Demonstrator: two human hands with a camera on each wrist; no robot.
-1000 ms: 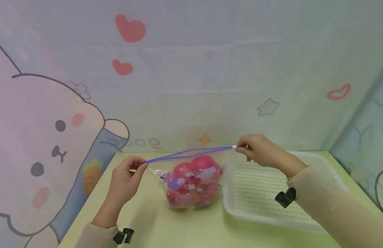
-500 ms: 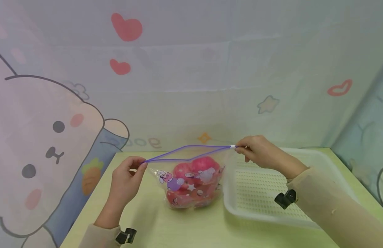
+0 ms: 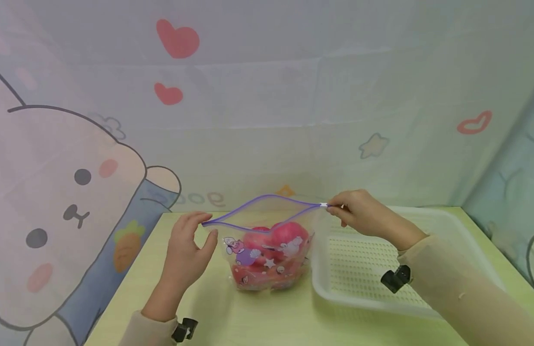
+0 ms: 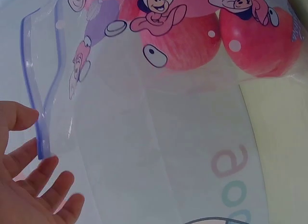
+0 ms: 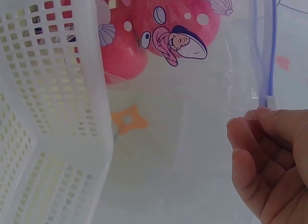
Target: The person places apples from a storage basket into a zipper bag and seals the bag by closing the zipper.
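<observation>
A clear zip bag (image 3: 267, 262) printed with cartoon figures stands on the table and holds red apples (image 3: 288, 233). Its purple zip strip (image 3: 258, 199) gapes in a wide loop. My right hand (image 3: 358, 211) pinches the right end of the strip at the white slider (image 3: 324, 205); the right wrist view shows my right hand (image 5: 274, 156) just below the slider (image 5: 272, 102). My left hand (image 3: 187, 254) has straight, spread fingers at the strip's left end. In the left wrist view the left hand (image 4: 29, 185) lies open beside the strip's end (image 4: 43, 149), with the apples (image 4: 183, 46) above.
A white perforated tray (image 3: 422, 221) sits right of the bag, its wall (image 5: 48, 113) touching it. The pale green table (image 3: 206, 317) ends at a cartoon-printed cloth backdrop (image 3: 77, 182) behind and at the left.
My left hand has opened its fingers and let go of the strip's left end. The bag's mouth has spread from a narrow slit into a wide loop. My right hand keeps its pinch.
</observation>
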